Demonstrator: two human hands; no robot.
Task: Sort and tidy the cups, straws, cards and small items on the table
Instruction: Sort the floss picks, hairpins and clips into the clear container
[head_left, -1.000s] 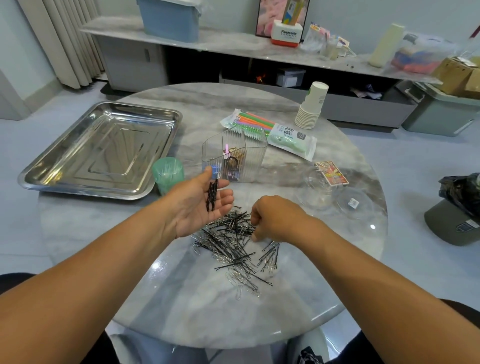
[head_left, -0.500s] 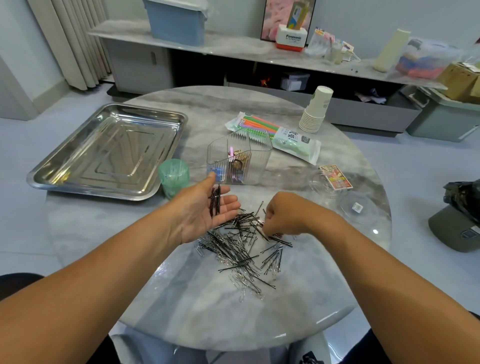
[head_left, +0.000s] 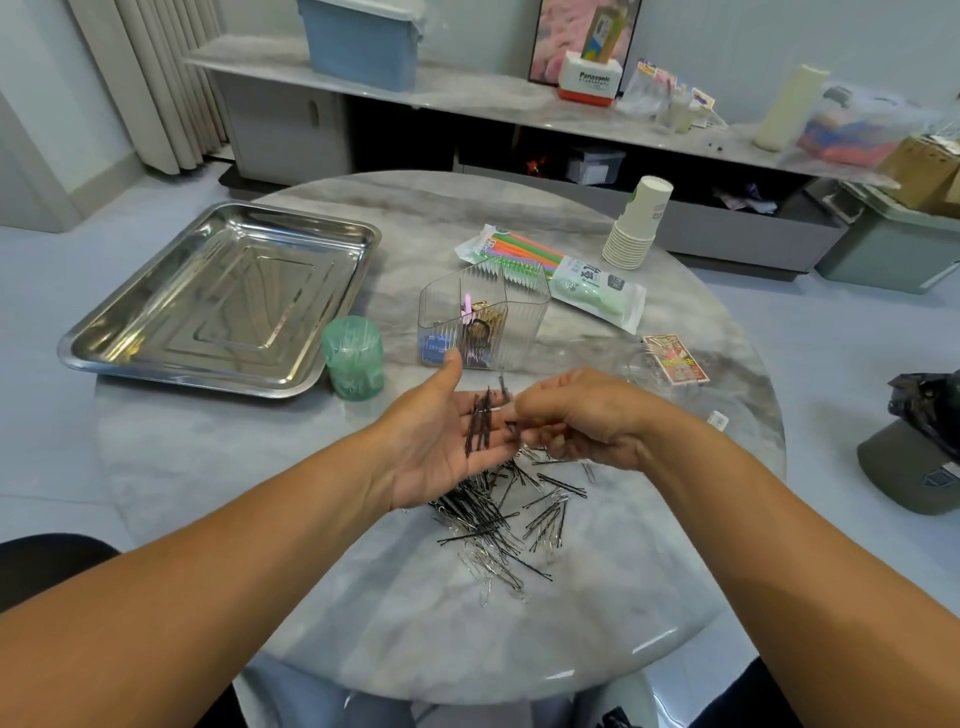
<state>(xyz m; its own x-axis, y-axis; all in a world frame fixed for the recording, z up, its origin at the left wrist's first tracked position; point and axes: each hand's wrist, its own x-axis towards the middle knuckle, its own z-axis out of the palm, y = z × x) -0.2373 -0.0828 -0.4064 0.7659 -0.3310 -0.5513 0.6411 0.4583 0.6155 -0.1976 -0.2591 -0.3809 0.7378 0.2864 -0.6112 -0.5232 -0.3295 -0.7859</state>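
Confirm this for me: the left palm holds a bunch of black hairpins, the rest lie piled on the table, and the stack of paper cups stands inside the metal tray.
Not quite. The head view shows the stack of paper cups on the table at the far right, beside the straw packet; the metal tray lies far left. The left hand does hold black hairpins above the pile.

"Panasonic" on the white-and-red box (head_left: 592, 79).

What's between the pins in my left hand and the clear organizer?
Nothing visible. The left hand holds the black pins on its open palm just in front of the clear organizer, whose top is open. The green cup stands off to the left.
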